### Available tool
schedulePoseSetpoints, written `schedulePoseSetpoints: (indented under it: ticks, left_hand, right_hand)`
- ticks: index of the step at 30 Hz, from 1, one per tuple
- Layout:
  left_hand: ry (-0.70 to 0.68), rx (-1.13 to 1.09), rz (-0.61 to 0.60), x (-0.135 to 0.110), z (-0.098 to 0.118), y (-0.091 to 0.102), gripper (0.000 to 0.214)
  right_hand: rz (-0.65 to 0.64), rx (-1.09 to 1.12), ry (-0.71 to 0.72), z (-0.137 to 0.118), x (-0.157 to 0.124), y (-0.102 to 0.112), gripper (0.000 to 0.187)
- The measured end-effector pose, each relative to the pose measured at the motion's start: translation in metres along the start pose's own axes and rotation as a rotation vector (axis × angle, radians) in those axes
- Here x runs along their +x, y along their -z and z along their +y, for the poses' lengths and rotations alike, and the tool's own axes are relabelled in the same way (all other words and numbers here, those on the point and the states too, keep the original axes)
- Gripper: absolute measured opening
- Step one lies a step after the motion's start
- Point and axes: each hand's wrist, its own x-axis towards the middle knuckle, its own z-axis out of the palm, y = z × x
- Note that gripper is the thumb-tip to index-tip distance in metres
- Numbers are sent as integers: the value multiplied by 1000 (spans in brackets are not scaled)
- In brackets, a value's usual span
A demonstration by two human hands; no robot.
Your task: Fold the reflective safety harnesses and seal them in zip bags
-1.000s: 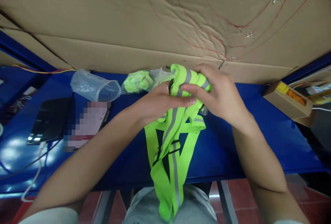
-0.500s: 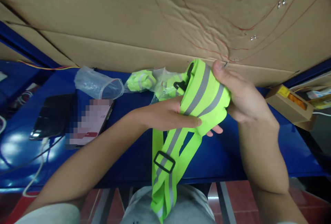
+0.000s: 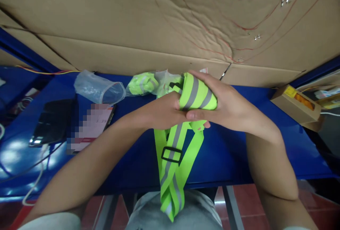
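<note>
Bright yellow-green reflective strap (image 3: 198, 93) with grey stripes is bunched in wound layers between both my hands. My left hand (image 3: 168, 111) is closed on it from the left, its fingers partly hidden beneath the layers. Over the right side of the bundle, my right hand (image 3: 221, 106) wraps, its thumb in front at the bottom. Loose strap lengths hang down past the table edge to my lap, with a black slide buckle (image 3: 171, 154) on one of them. A black clip (image 3: 175, 86) shows at the bundle's upper left.
On the blue table (image 3: 225, 159) lie an open clear plastic bag (image 3: 99, 88) and bagged yellow-green straps (image 3: 143, 83). A phone (image 3: 91, 127) and a black device (image 3: 54, 120) with cables sit left. A cardboard box (image 3: 297, 106) stands right; a cardboard panel (image 3: 106, 21) rises behind.
My right hand has moved left and closed around the strap bundle, which now sits lower and looks more compact. The hanging lengths and buckle have shifted slightly.
</note>
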Motion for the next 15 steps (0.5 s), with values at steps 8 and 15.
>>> schedulePoseSetpoints:
  ticks: [8,15]
  left_hand:
    - [56,271,212,-3,2,-1,38]
    - [140,31,-306,-2,9,4,22]
  right_hand:
    - [101,224,-76,1,1,6,61]
    - [83,522,-203,3,-3,10,52]
